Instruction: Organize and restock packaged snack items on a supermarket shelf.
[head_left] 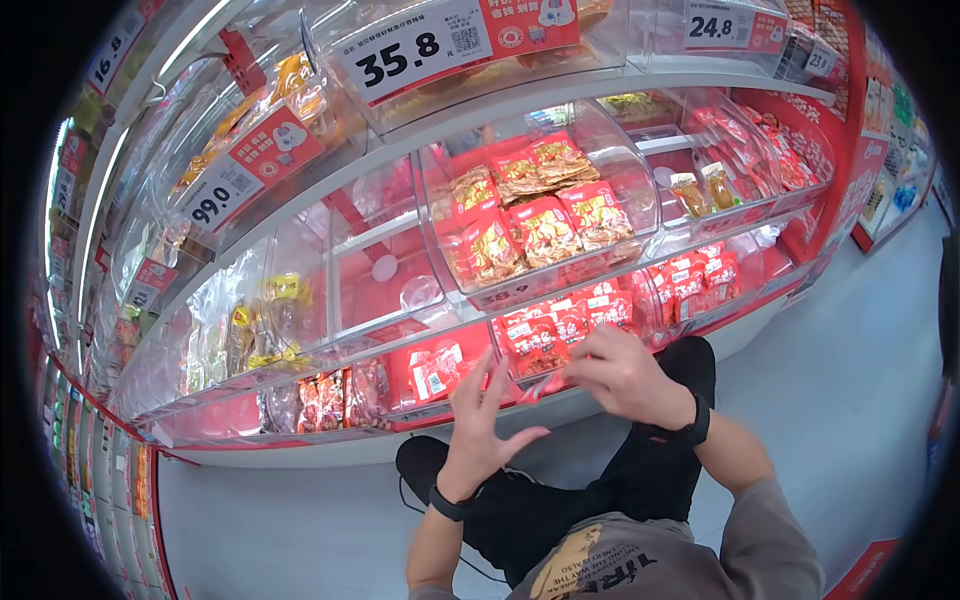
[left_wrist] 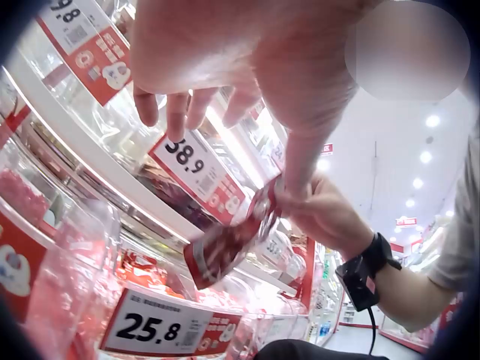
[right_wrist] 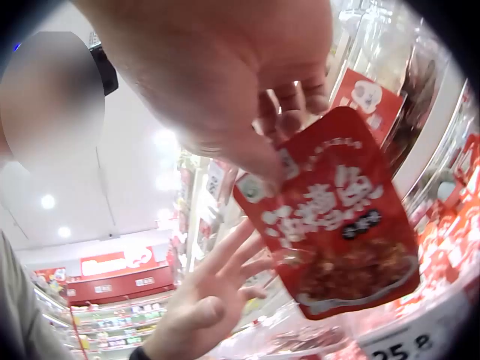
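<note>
My right hand [head_left: 628,375] pinches a red snack packet [right_wrist: 341,217] by one corner, between thumb and fingers. White characters and a picture of brown food cover the packet's front in the right wrist view. From the left wrist, the same packet [left_wrist: 229,247] appears tilted and nearly side-on. My left hand [head_left: 476,430] is spread beside it, fingers extended and thumb out, with nothing in its grasp. Just beyond both hands, a low clear bin holds more red packets [head_left: 535,340]. Left of these, a few packets [head_left: 436,372] lie in a red-bottomed bin.
Above is a clear bin of larger red snack bags [head_left: 545,228]. A shelf edge with price signs [head_left: 410,62] runs overhead. Dark packs [head_left: 325,400] fill a lower bin at left. My knees [head_left: 690,375] are close to the display's base, over a grey floor [head_left: 840,350].
</note>
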